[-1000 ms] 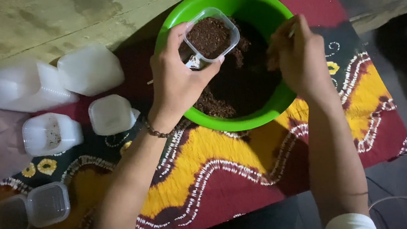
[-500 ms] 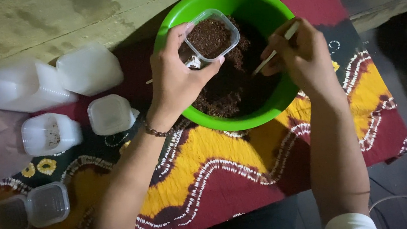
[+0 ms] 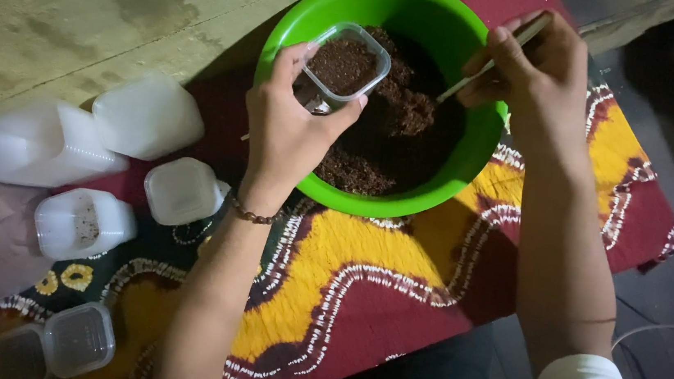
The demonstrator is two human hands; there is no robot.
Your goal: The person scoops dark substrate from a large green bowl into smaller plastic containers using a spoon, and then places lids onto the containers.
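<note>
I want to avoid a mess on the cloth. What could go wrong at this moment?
1. The small clear plastic container, full of dark brown soil, is pinched by the left hand; tipping may spill it.
2. It sits over the round green plastic bowl; drifting outward, crumbs could fall on the red and yellow patterned cloth.

Glossy green plastic bowl (image 3: 451, 36); clear plastic tub (image 3: 347, 65); crumbly matt soil (image 3: 397, 121); printed cloth (image 3: 359, 299).

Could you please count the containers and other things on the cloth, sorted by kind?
Green bowl: 1
Small clear tubs: 3, one in the left hand, two at the lower left
White plastic jugs: 4
Thin stick in the right hand: 1
Total: 9
</note>
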